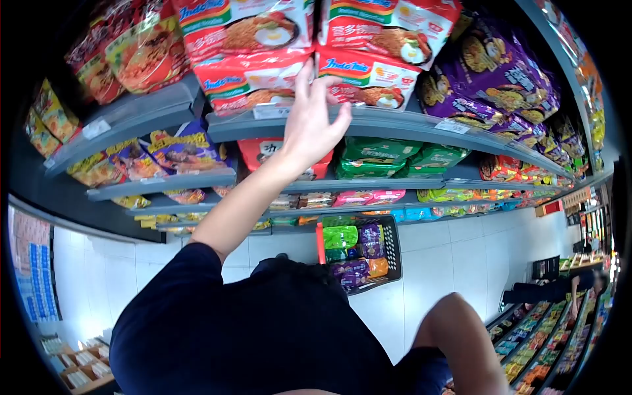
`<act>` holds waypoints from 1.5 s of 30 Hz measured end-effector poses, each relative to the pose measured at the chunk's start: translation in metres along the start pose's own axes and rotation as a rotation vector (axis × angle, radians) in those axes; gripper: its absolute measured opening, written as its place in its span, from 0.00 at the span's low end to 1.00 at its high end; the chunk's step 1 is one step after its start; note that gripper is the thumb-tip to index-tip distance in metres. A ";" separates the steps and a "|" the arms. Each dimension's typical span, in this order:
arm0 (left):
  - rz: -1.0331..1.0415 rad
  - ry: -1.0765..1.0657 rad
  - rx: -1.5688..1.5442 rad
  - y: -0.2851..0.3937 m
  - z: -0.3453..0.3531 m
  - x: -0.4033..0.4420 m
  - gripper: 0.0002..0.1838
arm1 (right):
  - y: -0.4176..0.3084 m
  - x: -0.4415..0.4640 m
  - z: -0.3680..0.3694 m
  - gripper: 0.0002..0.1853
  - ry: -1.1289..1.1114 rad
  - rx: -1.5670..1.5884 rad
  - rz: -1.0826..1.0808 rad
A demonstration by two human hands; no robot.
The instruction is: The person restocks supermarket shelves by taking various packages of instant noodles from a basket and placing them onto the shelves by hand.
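Note:
My left hand [315,122] reaches up to a shelf stacked with red instant noodle packs. Its fingers are spread, with the fingertips at the gap between two stacks and the thumb apart to the right. They touch or nearly touch the lower right noodle pack [368,82]; no pack is visibly gripped. Left of the hand lies another lower noodle pack [240,82], and larger upper packs [247,26] rest on top. Only my bent right arm [461,336] shows at the lower right; the right hand is out of view.
A shopping basket [394,253] with several coloured packs stands on the floor below the shelves. Purple noodle packs [503,66] fill the shelf to the right. The shelf edge [388,122] runs under my wrist. Another person [553,291] stands by racks farther right.

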State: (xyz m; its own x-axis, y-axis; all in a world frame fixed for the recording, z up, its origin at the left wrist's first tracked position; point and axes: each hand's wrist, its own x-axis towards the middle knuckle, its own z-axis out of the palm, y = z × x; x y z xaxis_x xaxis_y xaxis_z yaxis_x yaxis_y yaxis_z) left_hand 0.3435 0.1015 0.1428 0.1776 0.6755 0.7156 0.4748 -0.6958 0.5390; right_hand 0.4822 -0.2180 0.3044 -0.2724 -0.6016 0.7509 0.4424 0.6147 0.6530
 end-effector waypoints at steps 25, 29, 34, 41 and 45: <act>-0.151 -0.087 -0.337 0.017 0.009 0.003 0.14 | 0.143 -0.344 0.076 0.31 -0.603 -0.292 1.474; -0.137 -0.096 -0.347 0.012 0.008 0.001 0.23 | 0.142 -0.342 0.077 0.31 -0.607 -0.335 1.457; -0.145 -0.131 -0.169 0.023 -0.010 0.017 0.38 | 0.145 -0.321 0.089 0.36 -0.388 -0.346 1.570; -0.130 -0.148 0.020 0.020 -0.008 0.026 0.44 | 0.177 -0.321 0.105 0.27 -0.242 -0.375 1.560; -0.168 -0.154 0.098 0.024 -0.006 0.030 0.46 | 0.182 -0.334 0.107 0.27 -0.228 -0.451 1.512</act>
State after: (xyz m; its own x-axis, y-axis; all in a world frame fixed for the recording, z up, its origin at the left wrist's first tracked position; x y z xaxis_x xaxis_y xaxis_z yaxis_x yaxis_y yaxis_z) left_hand 0.3550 0.1035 0.1805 0.2149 0.8139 0.5398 0.5886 -0.5490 0.5935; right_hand 0.5621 0.1496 0.1829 0.5341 0.5060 0.6773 0.6064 0.3289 -0.7240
